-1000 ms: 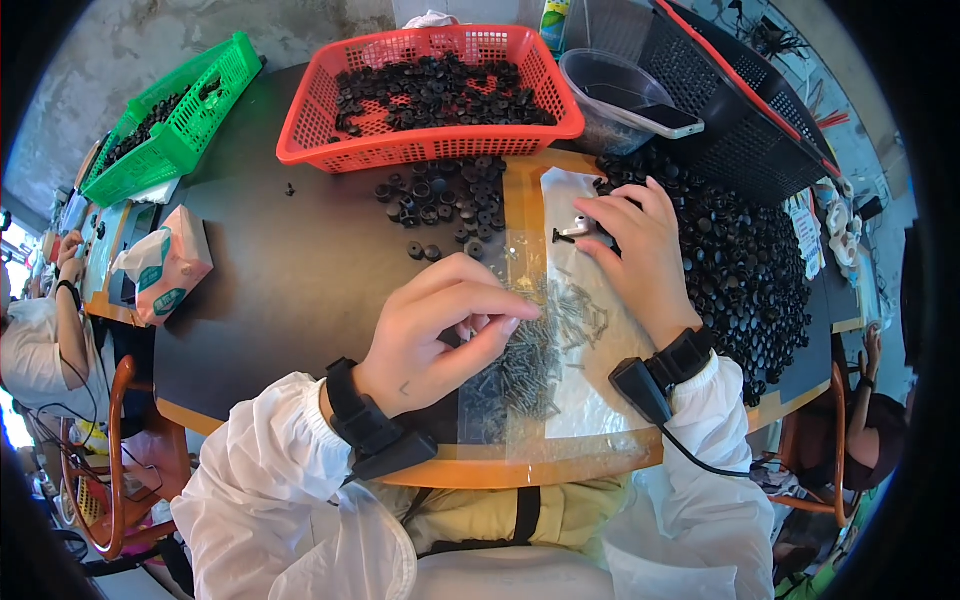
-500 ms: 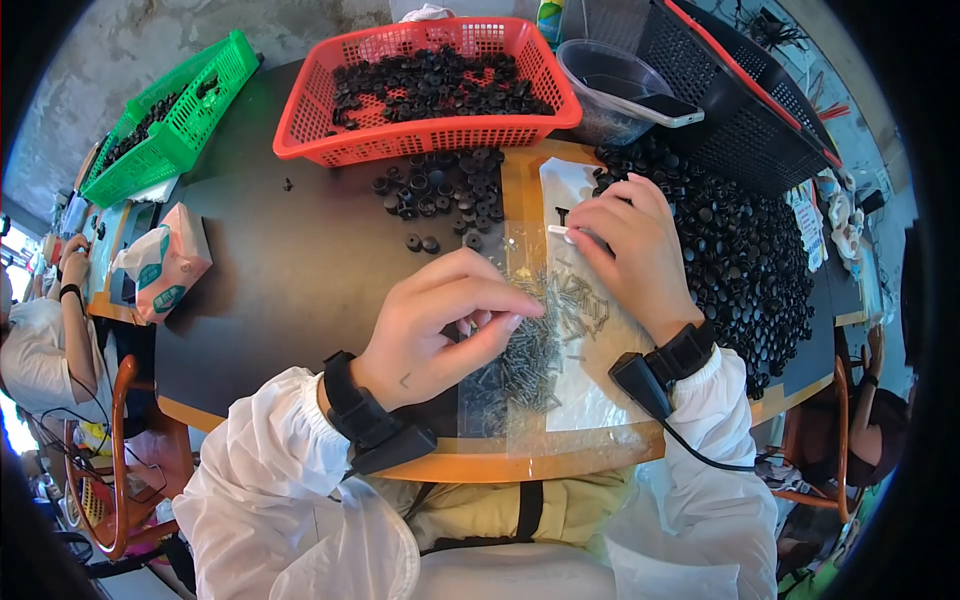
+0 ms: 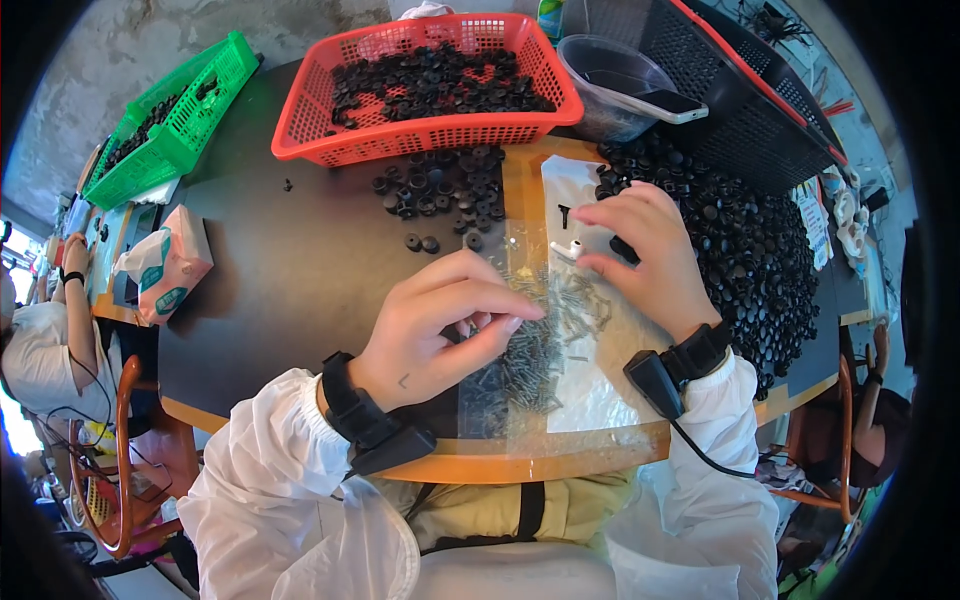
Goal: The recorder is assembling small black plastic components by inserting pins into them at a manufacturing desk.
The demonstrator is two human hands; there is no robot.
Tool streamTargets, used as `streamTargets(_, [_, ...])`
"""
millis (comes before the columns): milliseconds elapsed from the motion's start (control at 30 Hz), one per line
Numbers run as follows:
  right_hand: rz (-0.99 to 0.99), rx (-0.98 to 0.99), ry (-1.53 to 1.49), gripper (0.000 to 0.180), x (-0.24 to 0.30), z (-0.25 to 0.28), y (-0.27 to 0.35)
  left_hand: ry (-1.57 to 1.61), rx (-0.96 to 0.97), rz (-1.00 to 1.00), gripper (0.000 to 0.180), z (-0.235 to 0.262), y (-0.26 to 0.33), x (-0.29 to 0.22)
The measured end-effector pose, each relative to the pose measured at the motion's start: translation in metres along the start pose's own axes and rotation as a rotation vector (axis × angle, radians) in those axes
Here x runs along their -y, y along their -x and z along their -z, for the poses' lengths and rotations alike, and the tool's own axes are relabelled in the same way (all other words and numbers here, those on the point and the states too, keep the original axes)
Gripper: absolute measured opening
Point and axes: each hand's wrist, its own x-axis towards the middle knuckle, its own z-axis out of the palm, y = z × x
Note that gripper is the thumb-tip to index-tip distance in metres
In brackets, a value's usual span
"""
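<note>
My left hand (image 3: 440, 325) hovers over a heap of small metal screws (image 3: 530, 365), thumb and forefinger pinched together. Whatever may be between those fingertips is too small to make out. Farther right, my right hand (image 3: 645, 250) has its thumb and fingers apart above a white sheet (image 3: 600, 385). A small white piece with a rounded end (image 3: 568, 249) lies beside its thumb. Near the forefinger is a small black T-shaped part (image 3: 564, 216). A round black knob (image 3: 625, 249) shows in the gap between thumb and fingers; whether it touches the hand is unclear.
Black knobs form a big pile (image 3: 745, 275) on the right and a smaller group (image 3: 445, 190) at centre. Behind stand a red basket (image 3: 340, 150), a clear tub (image 3: 600, 120) bearing a phone (image 3: 672, 103) and a black basket (image 3: 745, 140). A tissue pack (image 3: 175, 262) sits left.
My right hand has drawn back to the right and opened, leaving the small white piece on the sheet. My left hand has kept its place and pinch.
</note>
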Motion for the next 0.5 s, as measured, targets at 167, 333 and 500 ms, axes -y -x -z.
streamTargets(167, [0.026, 0.15, -0.068, 0.033, -0.005, -0.001, 0.004, 0.018, 0.022, 0.006, 0.019, -0.001, 0.0, -0.002])
streamTargets(333, [0.074, 0.126, 0.04, 0.026, -0.006, -0.001, -0.002, 0.02, 0.04, -0.009, 0.02, -0.001, 0.0, 0.001])
streamTargets(500, [0.026, 0.075, 0.095, 0.021, -0.012, -0.007, 0.004, 0.019, 0.056, 0.006, 0.02, 0.0, 0.0, 0.0])
